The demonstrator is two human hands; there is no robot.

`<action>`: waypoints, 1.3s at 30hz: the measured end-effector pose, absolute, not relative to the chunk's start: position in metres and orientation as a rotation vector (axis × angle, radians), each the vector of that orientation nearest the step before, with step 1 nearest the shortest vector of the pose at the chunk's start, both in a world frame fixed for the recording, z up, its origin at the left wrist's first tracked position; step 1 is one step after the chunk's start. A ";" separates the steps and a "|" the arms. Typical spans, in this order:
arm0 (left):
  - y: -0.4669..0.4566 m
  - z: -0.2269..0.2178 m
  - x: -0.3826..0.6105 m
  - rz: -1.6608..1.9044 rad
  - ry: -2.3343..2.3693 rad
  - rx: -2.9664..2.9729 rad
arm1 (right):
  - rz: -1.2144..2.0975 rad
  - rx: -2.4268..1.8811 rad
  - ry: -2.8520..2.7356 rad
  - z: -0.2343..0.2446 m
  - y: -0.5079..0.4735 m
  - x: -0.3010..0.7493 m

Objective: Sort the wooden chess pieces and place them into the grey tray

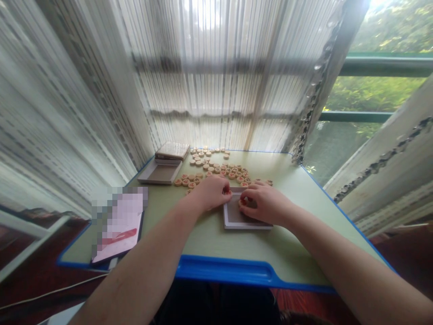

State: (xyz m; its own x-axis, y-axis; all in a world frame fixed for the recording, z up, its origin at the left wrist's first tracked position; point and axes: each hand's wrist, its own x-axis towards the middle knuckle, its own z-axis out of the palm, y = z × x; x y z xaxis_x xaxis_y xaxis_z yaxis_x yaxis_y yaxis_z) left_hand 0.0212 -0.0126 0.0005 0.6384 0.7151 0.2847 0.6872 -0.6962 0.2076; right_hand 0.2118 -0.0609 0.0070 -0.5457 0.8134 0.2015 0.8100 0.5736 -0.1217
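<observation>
My left hand [210,192] is closed in a pinch on a round wooden game piece with red marking [226,192] at the far left corner of a shallow grey tray [233,220]. My right hand [265,201] lies over the tray with its fingers curled on another red-marked piece [242,202]. Several loose round wooden pieces [216,169] are scattered on the green table just beyond both hands.
An open box with its lid and a folded board [167,163] sits at the table's far left. A tablet with a red stylus [120,228] lies at the near left. The table has a blue rim [223,271]. Curtains and a window stand behind.
</observation>
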 end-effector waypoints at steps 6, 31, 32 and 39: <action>-0.016 0.002 0.022 0.509 1.214 2.793 | 0.008 -1.317 -2.612 0.007 -0.062 0.211; -0.020 0.004 0.020 0.516 1.163 2.826 | 0.106 -1.505 -2.526 0.002 -0.058 0.215; -0.019 0.004 0.020 0.516 1.163 2.826 | 0.107 -1.509 -2.527 0.002 -0.058 0.215; -0.018 0.003 0.021 0.501 1.167 2.829 | 0.070 -1.547 -2.541 0.005 -0.060 0.214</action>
State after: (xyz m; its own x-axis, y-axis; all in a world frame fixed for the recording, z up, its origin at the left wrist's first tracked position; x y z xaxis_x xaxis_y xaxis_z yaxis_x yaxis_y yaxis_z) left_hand 0.0205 -0.0179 0.0034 0.6649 0.6928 0.2791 0.6796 -0.7162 0.1586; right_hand 0.2140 -0.0605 0.0046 -0.4496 0.8856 0.1165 0.8778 0.4622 -0.1259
